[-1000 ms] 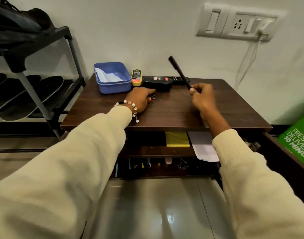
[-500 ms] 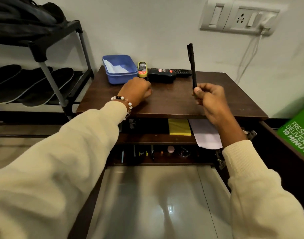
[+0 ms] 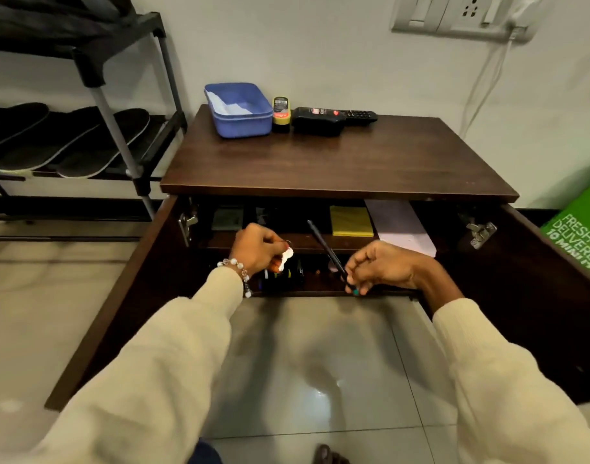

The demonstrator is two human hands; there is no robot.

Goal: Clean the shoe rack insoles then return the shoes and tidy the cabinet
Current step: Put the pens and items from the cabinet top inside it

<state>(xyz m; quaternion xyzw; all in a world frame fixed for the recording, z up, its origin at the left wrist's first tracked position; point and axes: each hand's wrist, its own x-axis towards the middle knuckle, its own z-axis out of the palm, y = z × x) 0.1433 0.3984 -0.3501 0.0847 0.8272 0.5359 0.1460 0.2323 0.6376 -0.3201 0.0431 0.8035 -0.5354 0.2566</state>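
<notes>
Two hands at cabinet [image 3: 337,165]: left hand [image 3: 256,249] grips keyring [image 3: 284,259], right hand [image 3: 380,267] pinches pen [image 3: 323,246].

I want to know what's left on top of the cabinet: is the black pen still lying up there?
No, the right hand holds the black pen down in front of the open cabinet's shelves.

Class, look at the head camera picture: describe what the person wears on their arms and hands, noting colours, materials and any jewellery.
Both arms are covered by long cream sleeves of a soft knit-like fabric, loose on the left sleeve and faintly ribbed toward the cuff on the right sleeve. The left wrist carries a beaded bracelet of pale, pearl-like and clear beads with a short dangling strand. The right hand shows no jewellery.
</notes>
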